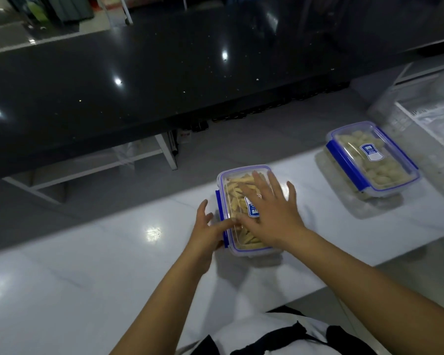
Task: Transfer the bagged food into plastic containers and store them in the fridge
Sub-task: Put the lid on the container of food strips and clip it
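A clear plastic container [235, 183] with blue clips and a lid on top holds yellow stick-shaped food and stands on the white counter [87, 265]. My right hand [272, 213] lies flat on its lid, fingers spread. My left hand [205, 231] is at the container's left side, fingers touching the blue side clip. A second clear container [372, 157] with blue clips, lid on, holds pale round pieces and stands to the right.
A black glossy counter [139, 73] runs across behind the white one, with a gap and white shelving [164, 149] below it. Clear plastic bags [426, 111] lie at the far right edge.
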